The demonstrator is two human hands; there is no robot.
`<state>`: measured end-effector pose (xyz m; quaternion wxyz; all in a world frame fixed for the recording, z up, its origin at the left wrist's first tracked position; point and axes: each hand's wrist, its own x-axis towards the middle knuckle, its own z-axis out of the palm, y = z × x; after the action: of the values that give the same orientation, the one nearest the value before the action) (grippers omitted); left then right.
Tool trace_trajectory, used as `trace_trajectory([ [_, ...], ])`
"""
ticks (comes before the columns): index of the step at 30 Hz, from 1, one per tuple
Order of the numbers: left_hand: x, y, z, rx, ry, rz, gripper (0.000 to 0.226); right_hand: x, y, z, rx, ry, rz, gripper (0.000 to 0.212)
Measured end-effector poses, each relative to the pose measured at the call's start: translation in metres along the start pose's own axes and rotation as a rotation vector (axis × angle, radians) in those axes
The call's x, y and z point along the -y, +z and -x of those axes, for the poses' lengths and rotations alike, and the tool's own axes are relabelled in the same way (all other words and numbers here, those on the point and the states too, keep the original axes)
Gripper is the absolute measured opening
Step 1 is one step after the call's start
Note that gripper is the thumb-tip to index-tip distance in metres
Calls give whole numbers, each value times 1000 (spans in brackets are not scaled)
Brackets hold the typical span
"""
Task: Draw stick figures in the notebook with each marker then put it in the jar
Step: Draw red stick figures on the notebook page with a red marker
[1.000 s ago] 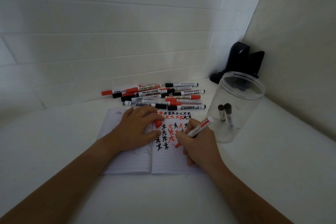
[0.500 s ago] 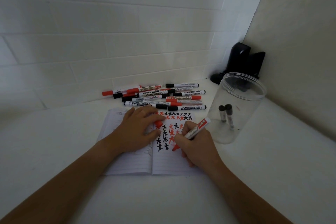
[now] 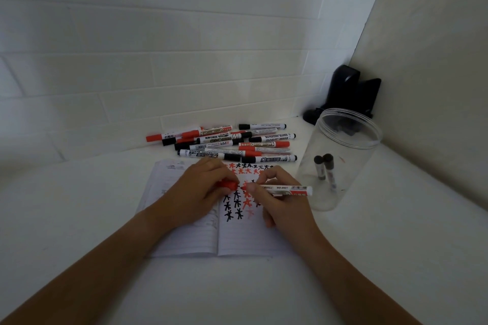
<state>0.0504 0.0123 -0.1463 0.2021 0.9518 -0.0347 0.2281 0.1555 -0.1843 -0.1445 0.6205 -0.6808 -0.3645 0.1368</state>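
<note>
We've lifted the red marker [image 3: 284, 189] off the notebook [image 3: 245, 235]; right hand [image 3: 280, 200] grips it level, left hand [image 3: 200, 190] pinches the cap [image 3: 229, 185] alongside — capping, then jar [image 3: 340, 161].

Left hand [image 3: 196, 190] covers most of the red cap [image 3: 229, 184]. Right hand [image 3: 280, 200] hides the marker [image 3: 287, 189] tip; notebook [image 3: 237, 235] handwriting illegible. Both forearms cut off by the bottom edge.

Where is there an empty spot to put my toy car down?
Bare counter lies near the person, below the notebook and right of the right hand. Another bare patch is left of the notebook. It's crowded between the marker pile, the notebook and the jar.
</note>
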Motion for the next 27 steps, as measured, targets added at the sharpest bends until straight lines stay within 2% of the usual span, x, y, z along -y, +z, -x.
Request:
trace_trajectory([
  [3,-3,-2,-1,19,13,22,18,-2,0,-1,15,-10,-15,23],
  [9,-12,0,-1,34,58,111,16,1,2,1,145,5,-94,16],
  [12,-12,-3,-1,8,33,143,18,5,1,1,134,104,-227,34],
  [14,-14,-6,0,0,20,177,17,4,-1,1,76,113,-264,32],
  [17,-17,-6,2,-29,-7,263,16,2,-7,-2,25,58,-212,20],
  [21,-21,-11,1,-65,1,307,17,5,-5,-1,129,87,-207,20],
  [24,-21,-9,-1,-39,-19,325,30,4,2,2,153,62,-104,16],
  [27,-21,-4,-1,-70,-110,399,21,3,4,3,138,65,-69,12],
])
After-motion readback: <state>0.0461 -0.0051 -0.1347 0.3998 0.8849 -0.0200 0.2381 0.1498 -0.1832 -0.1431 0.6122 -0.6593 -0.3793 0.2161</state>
